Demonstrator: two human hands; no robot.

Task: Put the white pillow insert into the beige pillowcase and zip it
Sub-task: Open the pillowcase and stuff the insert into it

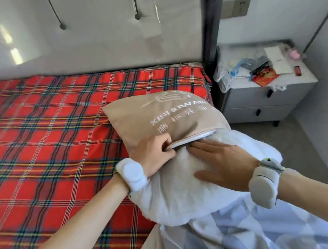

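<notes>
The beige pillowcase (170,115) lies at the right edge of the red plaid bed sheet (46,128), its unzipped mouth facing near. The white pillow insert (173,193) is partly inside, with a large part bulging out on the near side. The left hand (154,152) pinches the mouth's edge at its left end, fingers curled. The right hand (223,162) lies flat on the insert, fingers straight, tips at the opening. Far right stands a cluttered grey nightstand (259,100) with 2 drawers.
</notes>
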